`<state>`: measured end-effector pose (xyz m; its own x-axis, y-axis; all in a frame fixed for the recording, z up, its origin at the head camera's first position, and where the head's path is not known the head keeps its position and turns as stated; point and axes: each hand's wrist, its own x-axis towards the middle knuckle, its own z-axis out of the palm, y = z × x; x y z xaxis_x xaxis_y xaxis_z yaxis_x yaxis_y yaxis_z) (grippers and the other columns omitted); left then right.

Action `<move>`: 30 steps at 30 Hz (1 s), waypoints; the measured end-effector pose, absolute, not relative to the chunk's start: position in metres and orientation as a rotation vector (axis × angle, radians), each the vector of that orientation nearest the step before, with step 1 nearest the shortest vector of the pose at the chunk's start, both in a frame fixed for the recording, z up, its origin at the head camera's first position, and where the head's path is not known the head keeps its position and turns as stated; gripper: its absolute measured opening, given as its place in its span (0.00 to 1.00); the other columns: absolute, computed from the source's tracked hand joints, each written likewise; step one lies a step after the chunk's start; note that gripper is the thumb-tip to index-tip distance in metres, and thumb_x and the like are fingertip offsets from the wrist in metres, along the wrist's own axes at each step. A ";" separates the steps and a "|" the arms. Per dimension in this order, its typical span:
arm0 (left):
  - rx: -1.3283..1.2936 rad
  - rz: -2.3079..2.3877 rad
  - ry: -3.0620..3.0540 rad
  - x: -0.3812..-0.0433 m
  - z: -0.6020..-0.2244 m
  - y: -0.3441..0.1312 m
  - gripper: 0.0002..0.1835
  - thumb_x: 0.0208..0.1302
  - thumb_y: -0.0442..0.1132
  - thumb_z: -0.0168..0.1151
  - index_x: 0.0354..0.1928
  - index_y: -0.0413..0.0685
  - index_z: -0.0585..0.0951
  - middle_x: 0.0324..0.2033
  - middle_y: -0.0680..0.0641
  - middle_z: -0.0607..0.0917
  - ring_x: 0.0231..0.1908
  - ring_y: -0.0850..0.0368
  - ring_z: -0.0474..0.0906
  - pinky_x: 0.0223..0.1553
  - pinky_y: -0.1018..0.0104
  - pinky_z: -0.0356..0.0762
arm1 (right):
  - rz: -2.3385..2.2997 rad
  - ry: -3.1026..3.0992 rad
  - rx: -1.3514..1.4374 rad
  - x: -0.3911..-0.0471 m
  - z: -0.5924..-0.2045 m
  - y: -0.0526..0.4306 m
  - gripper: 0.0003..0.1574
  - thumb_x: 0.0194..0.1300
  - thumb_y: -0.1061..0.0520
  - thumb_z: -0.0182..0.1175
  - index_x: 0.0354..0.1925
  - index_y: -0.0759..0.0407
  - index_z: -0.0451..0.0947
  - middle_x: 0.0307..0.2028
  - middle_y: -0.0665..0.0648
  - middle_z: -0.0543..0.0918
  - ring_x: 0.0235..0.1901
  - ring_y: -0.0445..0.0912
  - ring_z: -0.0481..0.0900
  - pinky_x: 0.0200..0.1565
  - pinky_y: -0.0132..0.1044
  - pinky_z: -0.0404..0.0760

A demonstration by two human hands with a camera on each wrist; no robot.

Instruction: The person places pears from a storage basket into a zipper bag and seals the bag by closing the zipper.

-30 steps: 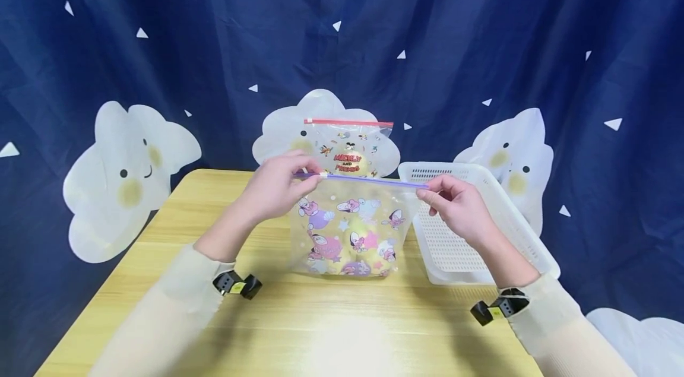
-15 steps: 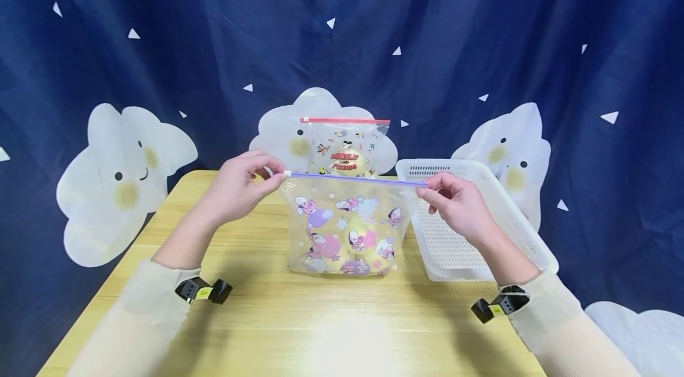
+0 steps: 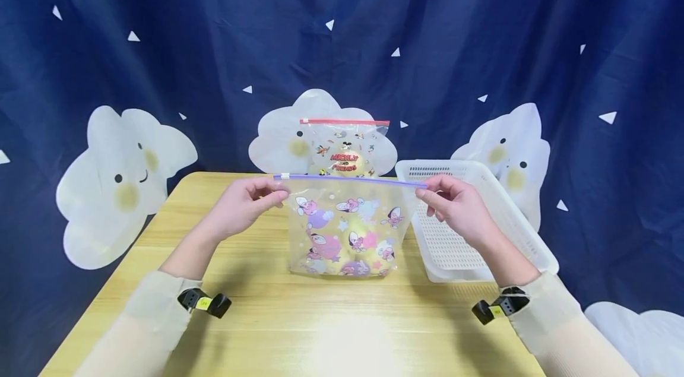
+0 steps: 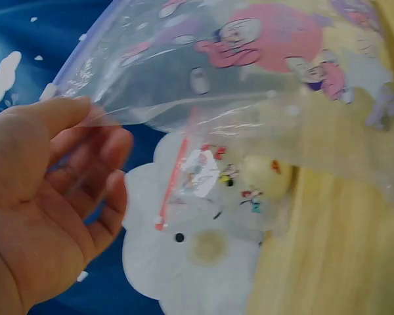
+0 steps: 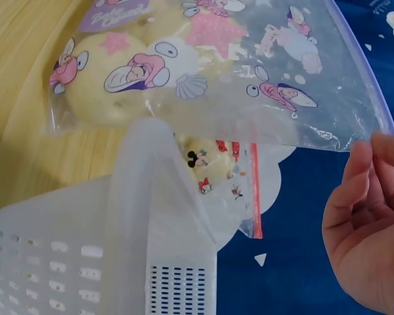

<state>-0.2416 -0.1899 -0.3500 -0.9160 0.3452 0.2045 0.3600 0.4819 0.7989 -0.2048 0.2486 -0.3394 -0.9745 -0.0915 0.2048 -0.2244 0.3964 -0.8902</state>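
A clear zip bag (image 3: 342, 228) with pink and purple cartoon prints stands upright on the table, its purple zip strip (image 3: 352, 180) stretched level between both hands. Pale yellow round things (image 5: 95, 79) show through its lower part. My left hand (image 3: 243, 205) pinches the bag's left top corner, just below the white slider (image 3: 285, 176), which sits near that end of the strip. At the opposite top corner my right hand (image 3: 456, 205) pinches the bag between thumb and fingers. The left wrist view shows the left thumb (image 4: 62, 115) lying on the film.
Behind stands a second zip bag (image 3: 344, 148) with a red strip and a yellow round thing inside. A white perforated basket (image 3: 454, 240) sits right of the bags, close to my right hand. The wooden table (image 3: 256, 317) meets a dark blue curtain (image 3: 342, 27).
My left hand and the white slider have moved left along the strip to the bag's left end. That hand has then dropped slightly onto the corner film. The right hand keeps its place.
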 end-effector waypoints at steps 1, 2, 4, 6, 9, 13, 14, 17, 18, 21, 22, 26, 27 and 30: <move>-0.640 -1.494 -2.671 -0.242 -0.354 -0.190 0.13 0.79 0.46 0.69 0.55 0.45 0.90 0.47 0.46 0.92 0.42 0.58 0.88 0.46 0.67 0.85 | 1.630 -2.542 0.298 -0.205 -0.340 0.249 0.16 0.77 0.54 0.70 0.52 0.64 0.81 0.32 0.43 0.83 0.28 0.44 0.82 0.26 0.34 0.74; -0.636 -1.529 -2.651 -0.243 -0.357 -0.191 0.14 0.79 0.45 0.69 0.55 0.45 0.91 0.45 0.46 0.92 0.42 0.58 0.89 0.46 0.67 0.85 | 1.622 -2.566 0.310 -0.206 -0.340 0.249 0.16 0.77 0.54 0.70 0.53 0.65 0.81 0.33 0.44 0.84 0.29 0.44 0.82 0.27 0.34 0.75; -0.610 -1.562 -2.622 -0.245 -0.360 -0.192 0.14 0.79 0.46 0.69 0.54 0.46 0.91 0.42 0.48 0.92 0.41 0.59 0.88 0.46 0.67 0.84 | 1.598 -2.611 0.328 -0.208 -0.340 0.249 0.16 0.78 0.55 0.69 0.53 0.66 0.82 0.34 0.46 0.84 0.30 0.45 0.82 0.28 0.34 0.75; -0.561 -1.568 -2.602 -0.246 -0.359 -0.191 0.15 0.78 0.49 0.70 0.54 0.47 0.92 0.39 0.50 0.91 0.40 0.58 0.86 0.43 0.67 0.82 | 1.563 -2.631 0.328 -0.210 -0.340 0.249 0.15 0.78 0.55 0.68 0.52 0.67 0.83 0.32 0.46 0.83 0.29 0.45 0.81 0.27 0.34 0.74; -0.491 -1.596 -2.528 -0.252 -0.351 -0.185 0.15 0.78 0.51 0.71 0.52 0.47 0.93 0.34 0.54 0.90 0.37 0.57 0.84 0.38 0.68 0.80 | 1.537 -2.625 0.291 -0.216 -0.333 0.246 0.15 0.79 0.55 0.67 0.52 0.68 0.85 0.31 0.46 0.81 0.28 0.44 0.80 0.26 0.32 0.74; -0.431 -1.655 -2.425 -0.264 -0.338 -0.176 0.16 0.78 0.50 0.70 0.50 0.43 0.92 0.31 0.58 0.88 0.34 0.59 0.84 0.36 0.69 0.82 | 1.540 -2.623 0.228 -0.230 -0.320 0.239 0.17 0.80 0.54 0.66 0.53 0.69 0.84 0.33 0.45 0.82 0.29 0.40 0.81 0.29 0.32 0.76; -0.414 -1.661 -2.423 -0.268 -0.335 -0.175 0.17 0.78 0.50 0.70 0.51 0.43 0.92 0.32 0.58 0.88 0.34 0.59 0.84 0.37 0.69 0.82 | 1.552 -2.621 0.214 -0.235 -0.318 0.238 0.17 0.80 0.54 0.66 0.53 0.69 0.83 0.32 0.44 0.82 0.29 0.38 0.81 0.30 0.32 0.76; -0.345 -1.662 -2.446 -0.286 -0.334 -0.170 0.17 0.79 0.50 0.69 0.51 0.42 0.91 0.35 0.56 0.88 0.33 0.61 0.85 0.38 0.68 0.81 | 1.525 -2.646 0.176 -0.256 -0.316 0.236 0.17 0.81 0.54 0.65 0.54 0.69 0.84 0.33 0.44 0.82 0.29 0.39 0.81 0.30 0.33 0.77; -0.319 -1.648 -2.464 -0.294 -0.335 -0.168 0.17 0.79 0.50 0.68 0.52 0.42 0.91 0.36 0.55 0.88 0.33 0.61 0.85 0.38 0.68 0.82 | 1.504 -2.656 0.161 -0.264 -0.316 0.236 0.17 0.81 0.54 0.64 0.54 0.69 0.84 0.34 0.44 0.82 0.30 0.40 0.81 0.30 0.32 0.77; -0.236 -1.637 -2.508 -0.320 -0.343 -0.158 0.17 0.80 0.48 0.66 0.52 0.40 0.90 0.36 0.54 0.86 0.32 0.62 0.83 0.38 0.69 0.81 | 1.440 -2.695 0.078 -0.291 -0.318 0.233 0.18 0.82 0.54 0.62 0.57 0.67 0.85 0.37 0.47 0.82 0.31 0.42 0.81 0.31 0.33 0.77; -0.204 -1.658 -2.519 -0.329 -0.346 -0.155 0.17 0.80 0.48 0.65 0.52 0.39 0.90 0.35 0.54 0.85 0.31 0.63 0.82 0.37 0.71 0.81 | 1.418 -2.712 0.042 -0.299 -0.319 0.231 0.18 0.83 0.53 0.61 0.57 0.66 0.85 0.38 0.49 0.82 0.32 0.43 0.81 0.32 0.34 0.78; -0.057 -1.862 -2.503 -0.354 -0.357 -0.142 0.18 0.84 0.44 0.61 0.58 0.36 0.87 0.30 0.56 0.85 0.28 0.67 0.82 0.35 0.75 0.81 | 1.456 -2.738 -0.097 -0.325 -0.326 0.222 0.19 0.85 0.51 0.58 0.60 0.63 0.83 0.46 0.58 0.84 0.36 0.47 0.84 0.37 0.36 0.82; -0.020 -1.917 -2.488 -0.358 -0.359 -0.139 0.19 0.85 0.44 0.59 0.60 0.35 0.86 0.29 0.56 0.86 0.28 0.68 0.83 0.35 0.76 0.82 | 1.476 -2.740 -0.118 -0.330 -0.328 0.220 0.19 0.85 0.51 0.57 0.61 0.63 0.82 0.48 0.60 0.85 0.38 0.49 0.86 0.38 0.37 0.84; 0.063 -2.027 -2.441 -0.367 -0.362 -0.134 0.21 0.86 0.45 0.57 0.65 0.35 0.83 0.32 0.53 0.89 0.30 0.69 0.87 0.36 0.78 0.84 | 1.532 -2.739 -0.157 -0.339 -0.334 0.217 0.21 0.87 0.51 0.55 0.65 0.63 0.80 0.55 0.64 0.87 0.45 0.52 0.89 0.43 0.39 0.88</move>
